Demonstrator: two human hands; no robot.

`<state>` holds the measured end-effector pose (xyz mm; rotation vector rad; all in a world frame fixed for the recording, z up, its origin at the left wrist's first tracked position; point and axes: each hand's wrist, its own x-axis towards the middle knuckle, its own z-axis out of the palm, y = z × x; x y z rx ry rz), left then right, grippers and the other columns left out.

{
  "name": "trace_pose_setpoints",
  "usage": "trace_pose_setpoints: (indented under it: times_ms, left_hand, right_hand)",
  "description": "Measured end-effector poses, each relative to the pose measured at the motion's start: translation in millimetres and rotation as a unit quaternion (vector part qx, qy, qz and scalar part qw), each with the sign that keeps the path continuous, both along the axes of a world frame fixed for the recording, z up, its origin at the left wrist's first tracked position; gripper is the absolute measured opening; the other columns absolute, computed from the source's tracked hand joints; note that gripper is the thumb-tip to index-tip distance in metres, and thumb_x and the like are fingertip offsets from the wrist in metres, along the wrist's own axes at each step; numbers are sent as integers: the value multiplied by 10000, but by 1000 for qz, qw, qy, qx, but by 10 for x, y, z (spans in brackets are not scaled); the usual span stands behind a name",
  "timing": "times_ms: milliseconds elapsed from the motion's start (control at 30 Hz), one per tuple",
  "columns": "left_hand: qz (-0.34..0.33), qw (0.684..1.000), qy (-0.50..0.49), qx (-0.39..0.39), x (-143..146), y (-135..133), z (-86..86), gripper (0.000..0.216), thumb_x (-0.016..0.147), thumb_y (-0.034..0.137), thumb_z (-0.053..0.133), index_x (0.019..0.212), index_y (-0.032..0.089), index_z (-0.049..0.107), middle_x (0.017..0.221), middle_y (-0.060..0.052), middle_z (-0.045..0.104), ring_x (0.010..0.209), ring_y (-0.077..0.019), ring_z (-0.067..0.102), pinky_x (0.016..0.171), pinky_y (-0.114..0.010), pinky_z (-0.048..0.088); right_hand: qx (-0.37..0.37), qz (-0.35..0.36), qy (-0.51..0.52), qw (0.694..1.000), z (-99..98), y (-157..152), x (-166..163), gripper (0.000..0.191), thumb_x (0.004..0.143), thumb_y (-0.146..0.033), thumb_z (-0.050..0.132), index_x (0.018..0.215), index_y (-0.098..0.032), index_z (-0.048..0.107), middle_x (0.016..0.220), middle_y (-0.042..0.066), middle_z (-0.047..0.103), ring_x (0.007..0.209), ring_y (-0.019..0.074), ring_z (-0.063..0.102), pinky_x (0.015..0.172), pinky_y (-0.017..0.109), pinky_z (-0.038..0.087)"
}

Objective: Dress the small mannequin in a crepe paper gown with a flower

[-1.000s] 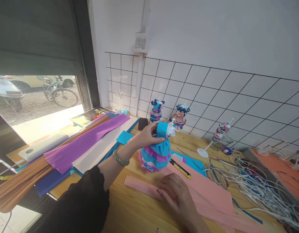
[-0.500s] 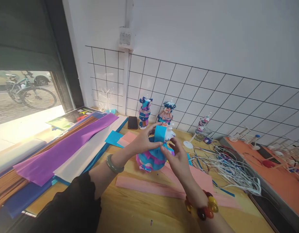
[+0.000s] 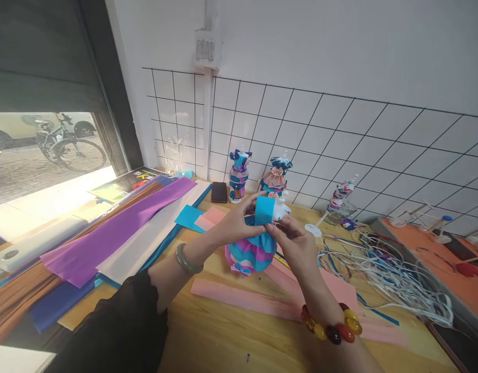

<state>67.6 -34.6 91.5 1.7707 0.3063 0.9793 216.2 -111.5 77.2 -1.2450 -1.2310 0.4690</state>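
Clasping blue paper-like band (image 3: 264, 210) around small white mannequin torso (image 3: 281, 210) with left hand (image 3: 239, 221); pinching lower edge with right hand (image 3: 299, 243) (just above ruffled blue-and-pink skirt (image 3: 251, 254)).

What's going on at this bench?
Someone has both hands on a small ruffled figure. The left hand holds a blue band against its upper part; the right hand has its thumb by the band's lower edge. Whether the band is fastened, I can't tell. A pink strip lies on the wooden table nearer the person, and three other dressed figures stand toward the wall.
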Motion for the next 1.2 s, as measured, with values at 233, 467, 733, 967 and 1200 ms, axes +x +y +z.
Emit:
trace_pose_setpoints:
  times_ms: [233,467,733,967,1200]
  left_hand:
    - [-83,996,-1,-24,-99,80,59,898,681,307,731,1421,268,225,1223,-107,562,1152,-251,517,947,-387,431]
    - [-45,998,-30,-37,-70,75,37,829,663,316,744,1382,249,335,1232,-111,563,1126,-270,539,916,-387,457]
    - [-43,998,-28,-25,-94,106,36,810,660,303,744,1368,256,353,1311,-105,501,1138,-255,525,914,-365,467]
    - [-35,999,-26,-5,-85,76,46,821,647,308,753,1366,256,359,1353,-108,459,1148,-274,518,916,-370,471]
    - [-15,999,-37,3,-74,125,16,804,642,312,754,1352,249,381,1331,-113,479,1112,-268,544,905,-370,478]
  right_hand:
    - [-3,10,-70,997,39,-19,7,221,747,-406,652,800,-193,680,896,55,622,910,222,569,765,348,464]
    - [12,1,-104,994,30,-26,-26,238,766,-417,632,842,-199,690,954,74,624,949,235,565,810,383,453]
    - [15,24,-88,996,2,-17,7,223,755,-394,658,871,-209,699,994,72,629,968,234,569,815,388,464]
    - [17,18,-106,994,-2,-17,36,220,748,-405,666,834,-206,700,970,70,645,932,231,590,808,394,478]
    - [34,-8,-147,988,40,-43,16,219,770,-399,646,887,-225,705,1008,74,661,977,235,599,847,418,477]
